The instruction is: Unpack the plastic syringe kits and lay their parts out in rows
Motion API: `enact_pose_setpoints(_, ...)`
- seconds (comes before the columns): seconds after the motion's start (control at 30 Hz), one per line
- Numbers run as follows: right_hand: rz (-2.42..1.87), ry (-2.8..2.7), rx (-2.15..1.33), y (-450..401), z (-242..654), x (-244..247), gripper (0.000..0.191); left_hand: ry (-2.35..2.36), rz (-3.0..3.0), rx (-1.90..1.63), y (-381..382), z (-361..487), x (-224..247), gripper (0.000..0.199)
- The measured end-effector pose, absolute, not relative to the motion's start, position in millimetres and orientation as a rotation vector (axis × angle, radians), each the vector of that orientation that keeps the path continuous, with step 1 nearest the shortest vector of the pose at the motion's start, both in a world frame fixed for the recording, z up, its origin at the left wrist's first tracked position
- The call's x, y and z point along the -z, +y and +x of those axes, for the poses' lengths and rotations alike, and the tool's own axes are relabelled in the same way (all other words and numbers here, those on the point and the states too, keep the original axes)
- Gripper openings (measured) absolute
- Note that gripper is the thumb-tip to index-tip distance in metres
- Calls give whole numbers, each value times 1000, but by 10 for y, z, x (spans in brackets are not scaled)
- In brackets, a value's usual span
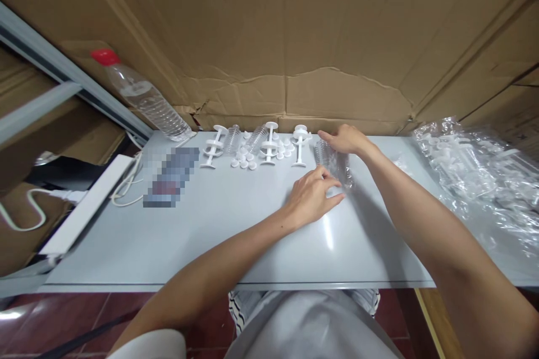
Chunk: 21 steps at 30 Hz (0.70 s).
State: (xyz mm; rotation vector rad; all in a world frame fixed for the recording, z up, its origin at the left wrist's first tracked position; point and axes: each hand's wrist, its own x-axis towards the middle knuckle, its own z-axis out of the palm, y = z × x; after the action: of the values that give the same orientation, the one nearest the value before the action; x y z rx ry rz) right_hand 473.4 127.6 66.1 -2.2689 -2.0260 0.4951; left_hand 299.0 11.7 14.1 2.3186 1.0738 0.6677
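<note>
My left hand is low over the table with thumb and fingers apart, beside the near end of a clear plastic bag. At the bag's far end is my right hand, its fingers bent down on the plastic; the fingertips are partly hidden. Clear ribbed pieces show at the bag's left side. To the left, white plunger-like parts with round discs stand in a row. Among them lie clear ribbed cylinders and several small white caps.
Clear bags of white and transparent parts are piled on the right. A red-capped water bottle leans at the back left, behind a blurred flat object. A white power strip with cables lies along the left edge. Cardboard walls the back.
</note>
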Motion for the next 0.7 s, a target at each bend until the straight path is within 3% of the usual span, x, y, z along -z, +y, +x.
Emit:
enact_pose_setpoints(0.17, -2250, -2006, -439, 1109, 4774, -797, 66, 755, 2452, -722, -40, 2972, -92, 16)
enact_pose_setpoints(0.33, -2138, -1903, -258, 275, 4979, -938, 68, 731, 2544, -798, -406, 2613, -133, 22)
enact_pose_setpoints(0.5, -2163, -1751, -175, -436, 5321, -576, 64, 827, 2314, -618, -518, 2191, -236, 19)
enact_pose_setpoints(0.6, -2190, -1645, -315, -466, 5431, -375, 68, 874, 2188, -520, -399, 2168, -243, 30)
enact_pose_setpoints(0.7, -2187, -1566, -406, -336, 5466, -324, 73, 921, 2305, -504, -290, 2283, -162, 24)
